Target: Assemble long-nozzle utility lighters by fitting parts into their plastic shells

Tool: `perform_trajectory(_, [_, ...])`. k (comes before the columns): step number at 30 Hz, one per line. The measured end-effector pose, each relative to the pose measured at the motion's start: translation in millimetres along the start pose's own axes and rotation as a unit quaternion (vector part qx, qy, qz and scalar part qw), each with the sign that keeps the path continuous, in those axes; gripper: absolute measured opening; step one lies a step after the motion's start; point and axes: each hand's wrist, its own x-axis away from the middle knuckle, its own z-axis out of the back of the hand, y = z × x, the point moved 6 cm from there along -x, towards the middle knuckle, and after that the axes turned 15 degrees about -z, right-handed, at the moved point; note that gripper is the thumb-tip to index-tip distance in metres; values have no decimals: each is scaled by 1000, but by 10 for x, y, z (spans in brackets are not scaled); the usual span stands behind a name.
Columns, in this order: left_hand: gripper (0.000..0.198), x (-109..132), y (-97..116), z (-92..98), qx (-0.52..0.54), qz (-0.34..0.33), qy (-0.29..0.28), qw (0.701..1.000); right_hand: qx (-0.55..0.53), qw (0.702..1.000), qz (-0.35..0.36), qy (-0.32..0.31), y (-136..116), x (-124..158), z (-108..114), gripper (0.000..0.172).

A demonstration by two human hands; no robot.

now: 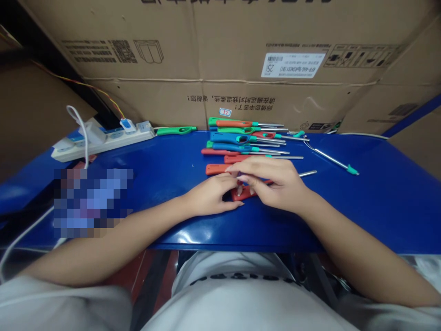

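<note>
My left hand (215, 193) and my right hand (275, 181) meet over the blue table (165, 184), fingertips close together. Between the left thumb and fingers lies the end of a red gas lighter (248, 192) on the tabletop. The right thumb and forefinger are pinched near the left fingertips; whatever is in that pinch is too small and covered to name. Just beyond the hands sits an orange-red lighter (217, 169), partly hidden by the right fingers. Behind it lies a pile of long-nosed lighters, among them a blue one (227, 138) and a red one (237, 159).
At the back left is a white power strip (113, 138) with plugs and cables, a green lighter (175, 130) beside it. A metal rod with a teal tip (351, 170) lies to the right. A large cardboard box (220, 59) walls off the back.
</note>
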Motion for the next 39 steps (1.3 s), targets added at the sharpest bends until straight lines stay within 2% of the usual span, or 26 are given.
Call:
perform_trajectory(5, [19, -9, 2, -6, 11, -2, 3, 1000, 75, 996, 24, 50, 30, 12, 37, 17])
perform_trajectory(8, [19, -11, 8, -5, 11, -1, 2, 1000, 106, 992, 46, 53, 56, 41, 30, 20])
perform_trajectory(12, [20, -6, 7, 2, 10, 0, 8, 1000, 69, 997, 35, 13, 57, 41, -16, 34])
perform_trajectory(14, [22, -4, 7, 3, 4, -6, 12, 1000, 26, 999, 23, 3, 34, 28, -26, 34])
perform_trajectory(19, [25, -6, -1, -16, -2, -12, 1, 1000, 18, 998, 42, 35, -23, 23, -18, 21])
perform_trajectory(24, [27, -13, 9, -14, 8, -11, 4, 1000, 58, 994, 61, 63, 2, 54, -3, 20])
perform_trajectory(28, [21, -13, 14, -2, 12, -12, 11, 1000, 82, 994, 62, 34, 6, 71, -25, 31])
perform_trajectory(31, [18, -11, 22, 5, 10, -24, 16, 1000, 35, 999, 32, -4, 11, 51, -34, 39])
perform_trajectory(35, [18, -10, 29, 12, -4, -36, 26, 999, -17, 1000, 8, -13, 14, 7, 2, 29])
perform_trajectory(39, [17, -19, 29, 0, 1, -30, 14, 999, 32, 999, 5, 21, 42, -7, 40, 13])
